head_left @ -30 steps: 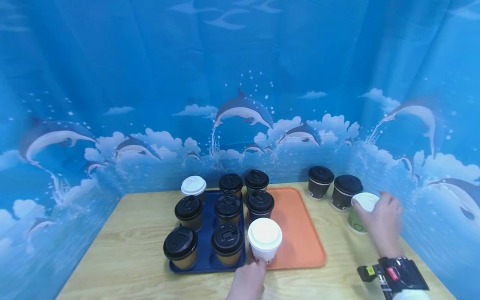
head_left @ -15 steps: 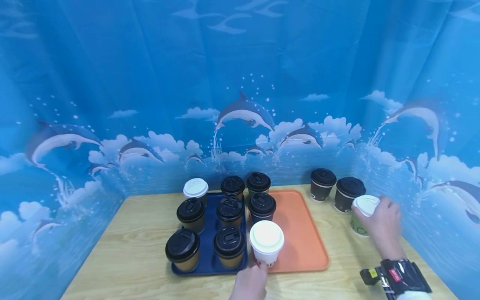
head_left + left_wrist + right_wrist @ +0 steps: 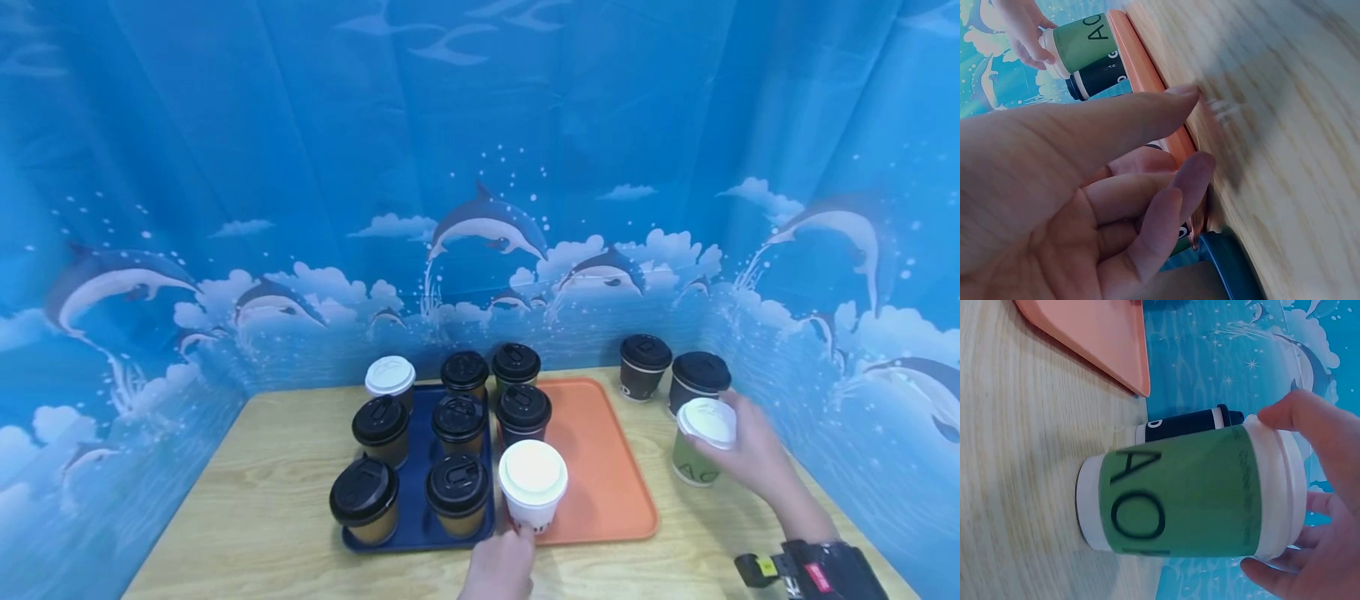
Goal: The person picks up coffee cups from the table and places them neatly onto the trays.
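My right hand point(image 3: 750, 446) grips a green paper cup point(image 3: 1179, 497) with a white lid, thumb and fingers around the lid's rim. The cup is roughly upright in the head view, right of the orange tray point(image 3: 600, 475); whether its base touches the table I cannot tell. At the tray's front edge is my left hand point(image 3: 501, 562), a finger reaching to the base of a white lidded cup point(image 3: 532, 483). Contact there is unclear. The left wrist view shows this hand's fingers point(image 3: 1154, 231) loosely bent, with nothing between thumb and fingers.
A dark blue tray point(image 3: 412, 500) on the left bears several brown cups with black lids point(image 3: 457, 487). At its back left is a white-lidded cup point(image 3: 392, 379). Black-lidded cups point(image 3: 522, 410) stand on the orange tray; two dark cups point(image 3: 645, 367) stand behind my right hand.
My right hand has carried the green cup left and toward the front, away from the dark cups, turning it so its lettering shows. The left hand has barely moved.
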A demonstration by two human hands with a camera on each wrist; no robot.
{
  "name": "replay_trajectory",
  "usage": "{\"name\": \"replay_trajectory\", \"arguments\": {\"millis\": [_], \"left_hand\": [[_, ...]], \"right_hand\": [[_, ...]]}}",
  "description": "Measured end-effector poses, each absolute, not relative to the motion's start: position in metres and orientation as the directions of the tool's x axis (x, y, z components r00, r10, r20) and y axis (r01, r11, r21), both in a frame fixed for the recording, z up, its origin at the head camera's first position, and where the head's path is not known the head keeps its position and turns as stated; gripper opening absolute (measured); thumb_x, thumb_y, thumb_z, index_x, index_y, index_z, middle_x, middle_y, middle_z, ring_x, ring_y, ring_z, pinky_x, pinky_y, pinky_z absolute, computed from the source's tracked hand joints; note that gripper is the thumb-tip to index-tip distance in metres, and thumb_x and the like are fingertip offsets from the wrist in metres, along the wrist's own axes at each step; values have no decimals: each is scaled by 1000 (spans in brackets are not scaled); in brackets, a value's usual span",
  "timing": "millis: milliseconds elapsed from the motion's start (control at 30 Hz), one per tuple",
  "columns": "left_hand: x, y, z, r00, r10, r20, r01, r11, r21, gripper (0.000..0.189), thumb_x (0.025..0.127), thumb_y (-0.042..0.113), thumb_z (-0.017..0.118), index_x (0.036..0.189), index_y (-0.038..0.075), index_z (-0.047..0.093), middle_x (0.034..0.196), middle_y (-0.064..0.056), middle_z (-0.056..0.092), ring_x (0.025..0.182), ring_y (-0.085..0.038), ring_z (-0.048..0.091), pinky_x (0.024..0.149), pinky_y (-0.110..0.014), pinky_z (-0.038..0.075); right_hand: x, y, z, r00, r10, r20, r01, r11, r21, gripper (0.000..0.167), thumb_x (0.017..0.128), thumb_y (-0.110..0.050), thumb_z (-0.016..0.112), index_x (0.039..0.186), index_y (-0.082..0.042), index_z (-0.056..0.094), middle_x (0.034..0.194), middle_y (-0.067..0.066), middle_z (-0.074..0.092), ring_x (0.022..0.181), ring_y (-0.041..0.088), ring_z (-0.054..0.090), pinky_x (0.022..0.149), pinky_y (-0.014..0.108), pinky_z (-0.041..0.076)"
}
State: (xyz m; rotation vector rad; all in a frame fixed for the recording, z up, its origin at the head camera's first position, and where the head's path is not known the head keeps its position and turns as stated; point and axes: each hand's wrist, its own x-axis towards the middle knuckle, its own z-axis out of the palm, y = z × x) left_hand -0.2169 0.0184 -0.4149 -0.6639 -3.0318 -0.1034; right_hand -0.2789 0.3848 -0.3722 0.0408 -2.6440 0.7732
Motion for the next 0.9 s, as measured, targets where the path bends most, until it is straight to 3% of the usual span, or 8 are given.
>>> {"name": "replay_trajectory", "arguments": {"millis": [200, 467, 700, 900], "left_hand": [[-217, 17, -416, -905, 418, 85, 423, 905, 47, 42, 66, 13, 89, 101, 2, 68, 68, -4, 59, 53, -15, 59, 47, -30, 49], [-220, 19, -415, -908, 415, 54, 418, 906, 65, 39, 67, 13, 89, 98, 5, 67, 68, -3, 59, 54, -14, 58, 48, -30, 49], [-221, 19, -415, -914, 405, 30, 406, 911, 74, 42, 68, 14, 89, 102, 5, 68, 70, -4, 60, 56, -15, 59, 50, -30, 50], [-221, 18, -414, -915, 402, 25, 403, 913, 69, 41, 68, 12, 88, 102, 5, 68, 67, -2, 58, 53, -14, 57, 48, -29, 49]], "right_hand": [[-279, 382, -373, -928, 62, 368, -148, 845, -513, 93, 78, -20, 83, 144, 20, 30, 131, 46, 40, 113, 60, 46, 85, 74, 42], [-279, 368, -378, -909, 307, 282, 109, 827, -551, 111, 82, -51, 80, 148, 17, 23, 130, 49, 32, 107, 59, 43, 76, 70, 47], [-279, 365, -379, -899, 281, 336, 58, 837, -545, 92, 80, -31, 79, 142, 17, 32, 125, 43, 38, 104, 53, 44, 76, 65, 45], [-279, 361, -381, -896, 300, 327, 72, 826, -559, 97, 81, -38, 80, 145, 15, 30, 132, 45, 36, 111, 56, 42, 80, 68, 44]]}}
